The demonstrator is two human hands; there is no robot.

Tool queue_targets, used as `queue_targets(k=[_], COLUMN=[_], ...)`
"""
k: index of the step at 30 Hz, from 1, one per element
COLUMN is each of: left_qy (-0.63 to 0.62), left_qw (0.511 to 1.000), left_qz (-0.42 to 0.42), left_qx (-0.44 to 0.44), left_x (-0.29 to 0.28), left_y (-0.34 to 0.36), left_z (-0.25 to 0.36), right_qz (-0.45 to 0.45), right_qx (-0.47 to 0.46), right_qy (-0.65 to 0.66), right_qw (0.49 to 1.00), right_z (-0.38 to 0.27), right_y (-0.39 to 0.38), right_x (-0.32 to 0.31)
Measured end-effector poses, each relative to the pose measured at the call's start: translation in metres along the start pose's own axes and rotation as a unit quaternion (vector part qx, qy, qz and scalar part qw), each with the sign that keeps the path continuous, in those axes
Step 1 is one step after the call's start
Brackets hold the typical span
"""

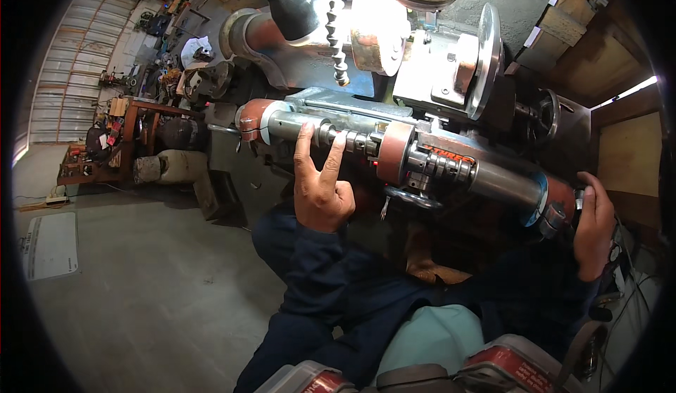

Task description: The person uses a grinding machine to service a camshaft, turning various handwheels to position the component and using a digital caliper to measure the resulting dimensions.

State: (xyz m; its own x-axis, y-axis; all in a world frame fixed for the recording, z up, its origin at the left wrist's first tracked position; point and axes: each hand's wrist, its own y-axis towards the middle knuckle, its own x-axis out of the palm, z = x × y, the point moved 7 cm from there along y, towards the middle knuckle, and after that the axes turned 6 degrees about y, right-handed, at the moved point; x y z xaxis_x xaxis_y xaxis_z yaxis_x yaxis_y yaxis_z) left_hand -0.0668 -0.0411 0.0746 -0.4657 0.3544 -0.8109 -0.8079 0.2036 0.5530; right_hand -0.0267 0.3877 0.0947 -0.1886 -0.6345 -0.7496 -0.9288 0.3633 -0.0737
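A lobed metal shaft that looks like a camshaft (447, 166) lies lengthwise across the machine bed. It passes through a red ring-shaped holder (396, 154) near its middle. Steel sleeves bear its ends, the left one (286, 125) in a red housing. My left hand (322, 199) is raised to the shaft's left part. Its first two fingers are stretched apart, their tips at the sleeve's end and the lobes, while the other fingers are folded. At the far right, my right hand (595, 231) rests against the end of the right red housing (556, 199), fingers fairly straight and partly hidden.
Behind the shaft stand a brightly lit wheel guard (378, 30), a large metal disc (486, 62) and a black lamp (292, 6). A small handwheel (413, 197) sits under the shaft. Cluttered shelves and a gas cylinder (172, 166) stand left; cables hang at right.
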Motion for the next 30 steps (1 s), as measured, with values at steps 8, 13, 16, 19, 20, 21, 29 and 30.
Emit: queue_targets(k=[8,13,16,19,20,21,29,30], left_qy=[0.0,0.003,-0.008,-0.008,-0.005,-0.007,-0.011,-0.009], left_qw=[1.0,1.0,1.0,1.0,1.0,1.0,0.999,0.999], left_qz=[0.004,0.001,0.002,-0.003,-0.008,-0.009,-0.027,-0.027], left_qx=[0.005,0.009,0.009,0.009,0.011,0.011,0.035,0.035], left_x=[0.005,-0.001,0.0,0.0,0.0,-0.001,0.004,0.004], left_y=[0.004,0.003,0.001,0.0,-0.001,0.001,-0.001,-0.001], left_z=[0.002,0.001,-0.001,-0.002,-0.002,0.0,0.002,0.001], right_qz=[0.197,0.059,0.006,0.025,0.063,0.103,0.245,0.23], right_qx=[-0.175,-0.072,0.0,-0.011,-0.052,-0.091,-0.181,-0.12], right_qy=[0.038,0.028,0.008,0.002,0.021,0.037,0.178,0.245], right_qw=[0.964,0.995,1.0,1.0,0.996,0.99,0.936,0.934], right_z=[0.004,0.001,0.001,0.001,-0.002,-0.005,0.027,0.029], right_y=[-0.048,-0.012,-0.001,-0.003,-0.01,-0.02,-0.062,-0.049], right_x=[0.003,-0.005,-0.005,-0.001,-0.001,-0.002,0.014,0.004])
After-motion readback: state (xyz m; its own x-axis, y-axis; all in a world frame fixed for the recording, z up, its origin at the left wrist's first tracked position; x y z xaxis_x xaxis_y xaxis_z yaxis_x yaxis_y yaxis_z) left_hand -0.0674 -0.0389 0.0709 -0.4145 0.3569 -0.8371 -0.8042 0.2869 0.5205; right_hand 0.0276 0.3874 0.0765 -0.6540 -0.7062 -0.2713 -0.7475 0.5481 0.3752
